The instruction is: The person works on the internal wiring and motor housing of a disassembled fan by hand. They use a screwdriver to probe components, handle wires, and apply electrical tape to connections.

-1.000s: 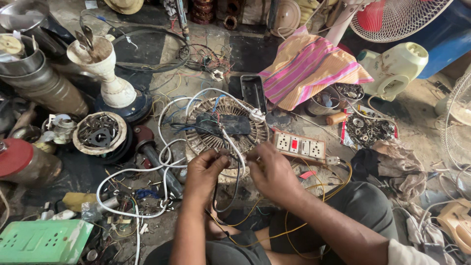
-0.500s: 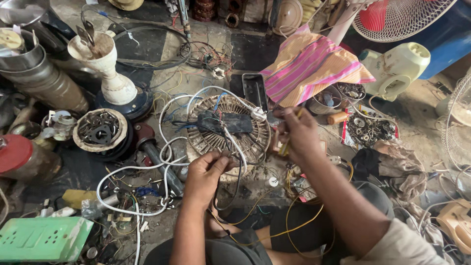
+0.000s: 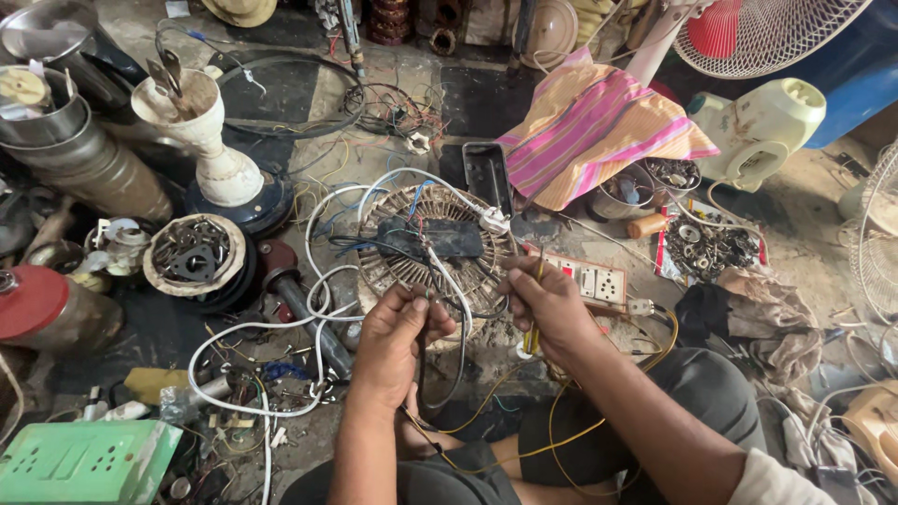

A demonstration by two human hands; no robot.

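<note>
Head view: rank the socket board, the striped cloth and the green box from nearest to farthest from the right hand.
From the right hand:
1. Socket board, just beside it, toward the right.
2. Striped cloth, farther up the floor.
3. Green box, far off at the lower left corner.

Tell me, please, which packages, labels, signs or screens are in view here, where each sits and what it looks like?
Phone: flat black rectangle with a dark screen, on the floor above the round fan motor, left of the striped cloth.
Green box: flat pale green case, bottom left corner.
No packages, labels or signs are clear enough to tell.
</note>
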